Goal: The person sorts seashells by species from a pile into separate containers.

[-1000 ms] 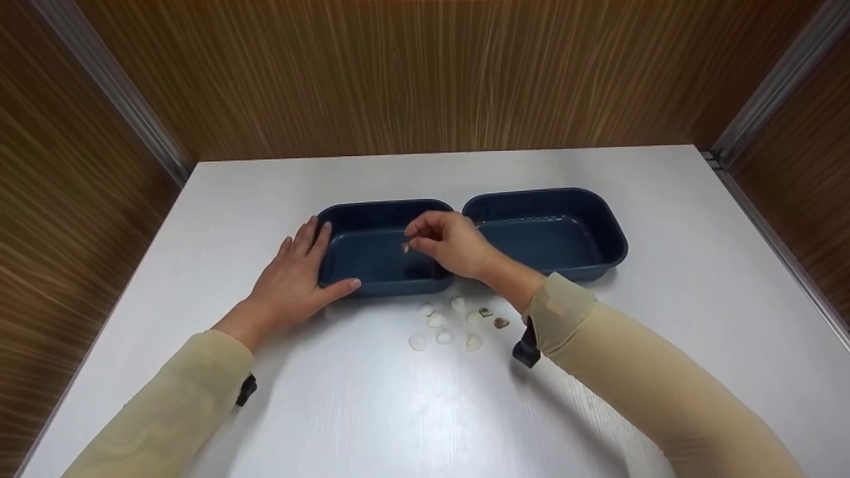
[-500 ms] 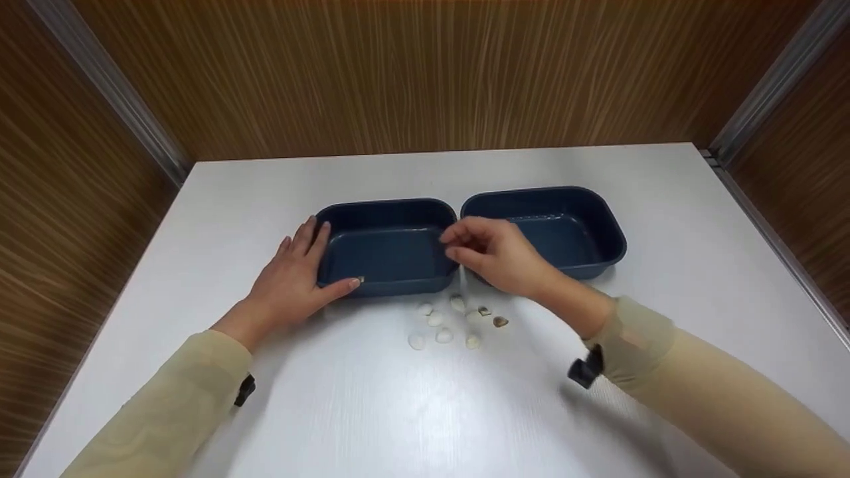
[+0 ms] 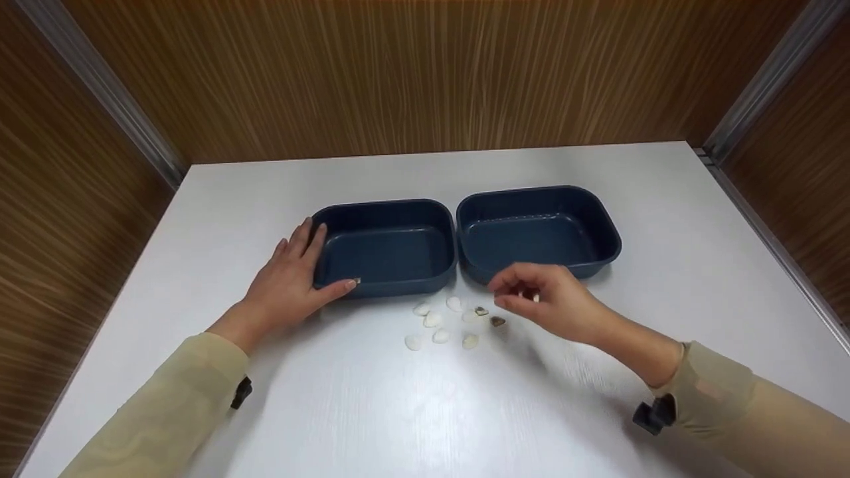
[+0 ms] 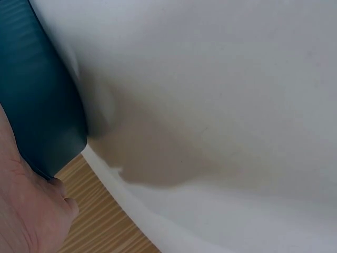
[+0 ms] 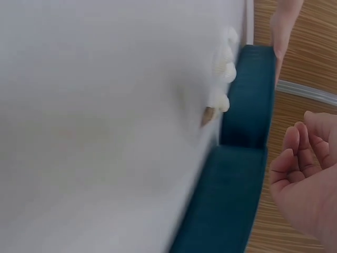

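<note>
Toward the back edge of the tabletop [image 3: 372, 411], the left bin [image 3: 385, 251] and right bin [image 3: 531, 240] stand side by side. Shells [image 3: 432, 320], mostly pale, lie loose before them, well in from the side edges. At the left bin's left end rests the left hand [image 3: 287, 279], fingers straight and thumb spread. Near a brown shell [image 3: 497, 321] hangs the right hand [image 3: 561, 304], fingers loosely curled, their tips apart from the thumb.

right sleeve [image 3: 764, 411] cut off, right bin [image 3: 531, 240] partly hidden
</note>
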{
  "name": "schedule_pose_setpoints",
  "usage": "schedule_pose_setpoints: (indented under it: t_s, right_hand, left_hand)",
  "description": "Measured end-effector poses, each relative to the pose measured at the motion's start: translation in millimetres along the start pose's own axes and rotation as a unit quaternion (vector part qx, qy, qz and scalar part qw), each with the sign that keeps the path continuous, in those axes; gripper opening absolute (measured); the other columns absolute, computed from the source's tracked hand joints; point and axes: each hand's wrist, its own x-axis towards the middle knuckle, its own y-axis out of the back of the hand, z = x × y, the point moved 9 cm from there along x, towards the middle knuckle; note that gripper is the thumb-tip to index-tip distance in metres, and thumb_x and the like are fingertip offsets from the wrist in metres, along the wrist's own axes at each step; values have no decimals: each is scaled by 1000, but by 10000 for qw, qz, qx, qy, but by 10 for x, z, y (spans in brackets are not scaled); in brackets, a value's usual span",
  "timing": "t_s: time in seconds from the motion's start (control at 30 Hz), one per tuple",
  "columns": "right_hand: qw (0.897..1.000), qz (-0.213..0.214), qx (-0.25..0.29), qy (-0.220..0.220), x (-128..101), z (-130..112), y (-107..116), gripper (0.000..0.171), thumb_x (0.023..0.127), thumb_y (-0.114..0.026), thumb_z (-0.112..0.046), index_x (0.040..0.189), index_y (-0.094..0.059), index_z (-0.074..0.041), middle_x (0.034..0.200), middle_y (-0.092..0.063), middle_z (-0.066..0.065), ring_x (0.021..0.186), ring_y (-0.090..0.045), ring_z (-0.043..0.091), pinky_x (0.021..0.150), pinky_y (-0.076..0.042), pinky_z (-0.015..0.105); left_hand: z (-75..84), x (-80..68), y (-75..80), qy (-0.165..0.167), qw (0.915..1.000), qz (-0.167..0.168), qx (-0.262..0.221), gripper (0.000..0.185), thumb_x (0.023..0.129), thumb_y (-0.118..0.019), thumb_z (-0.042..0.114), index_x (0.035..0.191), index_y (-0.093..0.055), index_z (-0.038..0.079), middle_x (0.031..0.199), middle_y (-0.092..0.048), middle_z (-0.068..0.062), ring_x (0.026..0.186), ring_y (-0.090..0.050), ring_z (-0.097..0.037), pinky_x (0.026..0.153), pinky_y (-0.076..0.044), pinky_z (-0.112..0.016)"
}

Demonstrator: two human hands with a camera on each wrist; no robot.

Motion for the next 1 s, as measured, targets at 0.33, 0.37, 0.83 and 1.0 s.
schedule_pose_setpoints:
  t_s: [0.33, 0.37, 0.83, 1.0]
  right_hand:
    - [9989, -259, 186, -350, -204, 345, -129, 13, 97, -76, -3, 110, -77, -3, 93, -74, 1, 84, -66, 15, 74, -54, 26]
    - [9987, -283, 182, -384, -209, 379, -141, 13, 97, -76, -3, 110, -77, -3, 93, -74, 2, 84, -65, 15, 74, -54, 25]
    - [9965, -561, 384, -485, -189, 631, -239, 21, 94, -76, 2, 115, -76, 1, 105, -76, 10, 89, -65, 12, 77, -53, 17]
    - [9958, -643, 352, -549, -182, 651, -261, 23, 93, -79, -1, 116, -77, -1, 107, -76, 9, 92, -66, 12, 79, -52, 17]
  left_hand:
    - [-7, 5, -8, -26, 10000, 38, -31, 117, 93, -45, 87, 171, -6, 9, 177, 1, -19, 162, -11, -40, 130, -7, -53]
    - [-7, 4, -8, -27, 10000, 39, -36, 117, 93, -45, 87, 171, -6, 9, 177, 1, -19, 161, -12, -40, 130, -7, -53]
    - [-14, -5, -9, -19, 10000, 30, -42, 118, 93, -45, 88, 171, -5, 9, 177, 1, -18, 162, -10, -41, 130, -7, -54]
    - [-7, -6, 1, -26, 10000, 49, -30, 117, 93, -46, 87, 171, -6, 9, 177, 1, -18, 161, -11, -42, 130, -8, -55]
